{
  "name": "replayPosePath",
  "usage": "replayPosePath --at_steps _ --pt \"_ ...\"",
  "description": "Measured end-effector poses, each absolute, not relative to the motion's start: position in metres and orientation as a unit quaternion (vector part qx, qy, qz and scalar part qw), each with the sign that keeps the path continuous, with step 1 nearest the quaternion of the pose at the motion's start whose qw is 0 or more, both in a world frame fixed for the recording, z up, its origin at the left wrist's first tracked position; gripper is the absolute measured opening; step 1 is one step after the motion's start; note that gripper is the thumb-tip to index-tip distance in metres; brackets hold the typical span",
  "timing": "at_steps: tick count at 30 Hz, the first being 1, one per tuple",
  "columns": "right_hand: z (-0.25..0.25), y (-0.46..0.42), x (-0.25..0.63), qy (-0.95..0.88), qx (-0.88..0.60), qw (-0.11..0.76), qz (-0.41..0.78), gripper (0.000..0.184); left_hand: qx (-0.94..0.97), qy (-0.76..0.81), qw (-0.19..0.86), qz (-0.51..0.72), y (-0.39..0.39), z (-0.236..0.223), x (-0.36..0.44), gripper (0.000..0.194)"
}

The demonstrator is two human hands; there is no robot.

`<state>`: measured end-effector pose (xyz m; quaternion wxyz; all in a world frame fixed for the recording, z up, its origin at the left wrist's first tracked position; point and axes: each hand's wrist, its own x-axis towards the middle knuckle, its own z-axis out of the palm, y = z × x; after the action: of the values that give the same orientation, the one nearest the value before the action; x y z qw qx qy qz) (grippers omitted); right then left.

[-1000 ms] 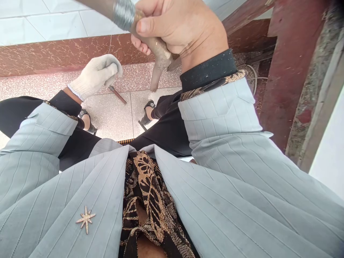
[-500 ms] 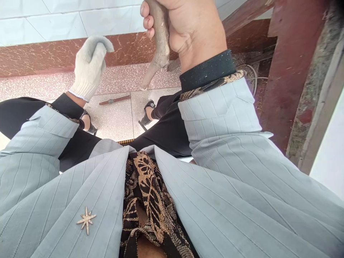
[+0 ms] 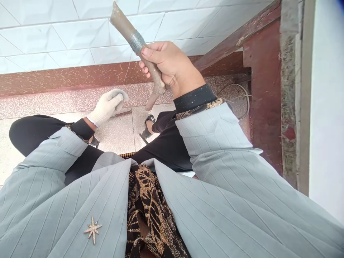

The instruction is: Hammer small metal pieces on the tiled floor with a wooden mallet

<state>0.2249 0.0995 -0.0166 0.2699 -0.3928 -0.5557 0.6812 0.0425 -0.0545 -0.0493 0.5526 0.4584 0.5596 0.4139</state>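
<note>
My bare right hand (image 3: 166, 61) is wrapped round a crooked wooden stick (image 3: 156, 73), which slants up and to the left. A band of grey wire (image 3: 137, 41) is wound round the stick just above my thumb. From that band a thin loose strand (image 3: 127, 71) runs down to my left hand (image 3: 107, 105), which wears a white knitted glove. The gloved fingers are closed together on the strand, lower and to the left of the stick. The stick's forked lower end sticks out below my right hand.
Behind the stick is a white tiled wall (image 3: 80, 36) with a brown marbled base strip (image 3: 53, 79). Reddish wooden beams (image 3: 264, 93) stand at the right, near a loop of pale cable (image 3: 245, 104). A thin brown piece (image 3: 122, 114) lies on the floor, partly behind the glove.
The view has shifted, and the stick's upper end with its wire band now shows. My left hand has moved right and down in the picture, and the strand stands out more clearly.
</note>
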Motion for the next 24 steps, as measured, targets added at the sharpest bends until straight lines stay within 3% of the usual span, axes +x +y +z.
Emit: replayPosePath --at_steps 6,11,16,24 --pt "-0.015 0.098 0.225 -0.567 -0.398 0.239 0.68 0.039 0.394 0.533 0.609 0.436 -0.058 -0.057 0.048 0.014" --pt "-0.023 0.103 0.223 -0.587 -0.435 0.225 0.645 0.034 0.37 0.53 0.623 0.441 -0.061 -0.053 0.049 0.017" --pt "-0.021 0.101 0.22 -0.58 -0.435 0.234 0.649 0.039 0.363 0.526 0.629 0.442 -0.064 -0.051 0.048 0.019" --pt "-0.017 0.087 0.22 -0.516 -0.319 0.254 0.753 0.056 0.362 0.505 0.634 0.46 -0.071 -0.052 0.05 0.019"
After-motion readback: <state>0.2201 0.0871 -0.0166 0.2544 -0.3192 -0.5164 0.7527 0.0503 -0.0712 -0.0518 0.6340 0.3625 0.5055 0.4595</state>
